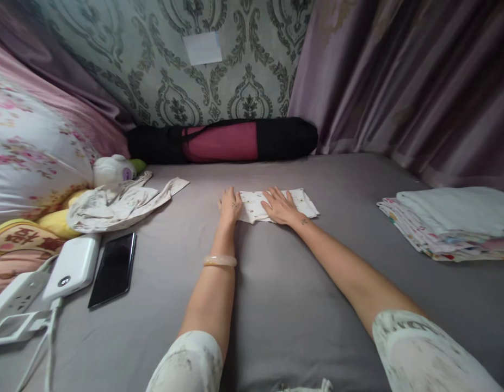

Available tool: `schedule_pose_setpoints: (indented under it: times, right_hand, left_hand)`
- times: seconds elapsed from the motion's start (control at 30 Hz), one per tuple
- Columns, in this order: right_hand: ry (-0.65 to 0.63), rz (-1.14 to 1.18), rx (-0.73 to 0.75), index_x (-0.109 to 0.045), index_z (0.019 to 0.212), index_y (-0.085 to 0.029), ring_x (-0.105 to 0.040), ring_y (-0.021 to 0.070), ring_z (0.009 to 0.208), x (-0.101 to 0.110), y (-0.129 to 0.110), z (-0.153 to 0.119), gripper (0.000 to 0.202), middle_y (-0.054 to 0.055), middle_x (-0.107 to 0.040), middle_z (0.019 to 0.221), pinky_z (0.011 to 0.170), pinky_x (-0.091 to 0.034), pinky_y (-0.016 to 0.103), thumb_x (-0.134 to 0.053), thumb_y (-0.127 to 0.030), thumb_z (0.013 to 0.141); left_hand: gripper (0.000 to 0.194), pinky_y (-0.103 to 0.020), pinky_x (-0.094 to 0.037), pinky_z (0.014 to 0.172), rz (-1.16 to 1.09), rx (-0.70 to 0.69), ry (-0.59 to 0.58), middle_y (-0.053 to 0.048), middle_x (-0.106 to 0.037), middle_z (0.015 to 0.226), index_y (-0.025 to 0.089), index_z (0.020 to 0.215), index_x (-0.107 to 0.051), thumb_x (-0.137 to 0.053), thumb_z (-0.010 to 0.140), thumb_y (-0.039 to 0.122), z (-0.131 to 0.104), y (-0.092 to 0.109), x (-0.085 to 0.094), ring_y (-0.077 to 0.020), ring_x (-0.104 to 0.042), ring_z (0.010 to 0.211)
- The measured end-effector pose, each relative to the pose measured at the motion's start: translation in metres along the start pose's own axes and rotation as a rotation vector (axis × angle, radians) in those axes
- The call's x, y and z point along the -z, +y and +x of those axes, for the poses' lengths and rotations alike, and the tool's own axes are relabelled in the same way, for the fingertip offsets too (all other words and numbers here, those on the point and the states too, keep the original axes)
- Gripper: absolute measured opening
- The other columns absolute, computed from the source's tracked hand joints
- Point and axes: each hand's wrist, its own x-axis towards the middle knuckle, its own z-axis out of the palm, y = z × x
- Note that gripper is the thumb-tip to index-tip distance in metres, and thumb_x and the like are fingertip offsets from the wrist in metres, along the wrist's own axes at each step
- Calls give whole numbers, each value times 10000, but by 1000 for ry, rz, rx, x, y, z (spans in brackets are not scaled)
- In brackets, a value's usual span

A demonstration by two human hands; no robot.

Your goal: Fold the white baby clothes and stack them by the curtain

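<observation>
A folded white cloth (252,204) with a small scattered print lies flat on the grey bed sheet, in the middle of the head view. At its left end is my left hand (230,204), fingers drawn together and closed on the edge; the fingertips are partly hidden. My right hand (278,206) rests palm down on the cloth, fingers spread and stretched out. The cloth's right end shows beyond that hand. To the left lies a crumpled, pale printed garment (117,206), apart from both hands.
A stack of folded cloths (456,218) lies at right. On the left are a black phone (113,269), a white power bank (74,267), a power strip (19,294) with cables, plush toys (113,170) and a floral pillow (35,147). A black-and-red long bag (221,141) lies along the wall.
</observation>
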Motion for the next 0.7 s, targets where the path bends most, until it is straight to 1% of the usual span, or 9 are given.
schedule_pose_setpoints:
  times: [0.07,0.17,0.23,0.33,0.4,0.5,0.6,0.7]
  right_hand:
    - [-6,-4,-10,-312,1503,-172,-181,259,1461,-3,2,-1,601,105,-237,1582,1163,-128,541,-190,-461,990]
    - [-31,-17,-13,-312,1503,-169,-191,258,1458,-1,3,0,592,108,-241,1580,1163,-132,539,-209,-441,987]
    - [-43,-36,-8,-322,1498,-154,-182,263,1461,2,-1,4,582,117,-240,1579,1167,-101,541,-219,-410,986]
    - [2,-48,17,-312,1500,-131,-150,256,1469,2,-13,10,578,120,-226,1583,1175,-56,526,-210,-384,990]
    - [20,-35,31,-310,1499,-125,-156,252,1467,-1,-20,14,581,117,-244,1578,1176,-74,508,-201,-387,993]
    - [12,-16,30,-344,1484,-126,-196,260,1454,-7,-26,15,572,114,-310,1554,1169,-125,488,-200,-387,995]
    - [10,-17,23,-362,1475,-127,-225,271,1443,-8,-28,15,566,117,-346,1537,1162,-146,484,-210,-385,995]
    - [15,-29,31,-368,1471,-121,-225,273,1443,-8,-34,19,568,125,-340,1538,1164,-120,505,-216,-390,995]
  left_hand:
    - [463,-495,-256,1154,-54,21,22,-135,-456,1467,140,1390,-438,-306,969,281,2,-3,2,-261,-318,1415]
    - [446,-458,-265,1156,-122,40,48,-132,-455,1469,137,1373,-453,-314,962,245,5,-6,4,-247,-325,1412]
    - [440,-449,-265,1158,-156,44,57,-127,-455,1469,141,1366,-457,-317,958,228,6,-6,5,-240,-324,1413]
    - [434,-451,-258,1160,-181,33,62,-125,-458,1467,149,1359,-461,-320,953,209,7,-6,5,-241,-305,1422]
    - [435,-457,-243,1165,-190,26,71,-124,-452,1472,148,1357,-460,-320,948,192,6,-7,5,-245,-275,1435]
    - [439,-471,-232,1167,-221,33,90,-120,-448,1475,155,1356,-462,-324,939,169,7,-9,6,-246,-258,1442]
    - [445,-469,-240,1166,-259,43,111,-127,-455,1468,154,1352,-468,-328,930,156,9,-12,6,-241,-284,1432]
    - [446,-445,-256,1163,-289,44,144,-148,-480,1443,133,1338,-483,-331,918,142,13,-13,5,-232,-343,1404]
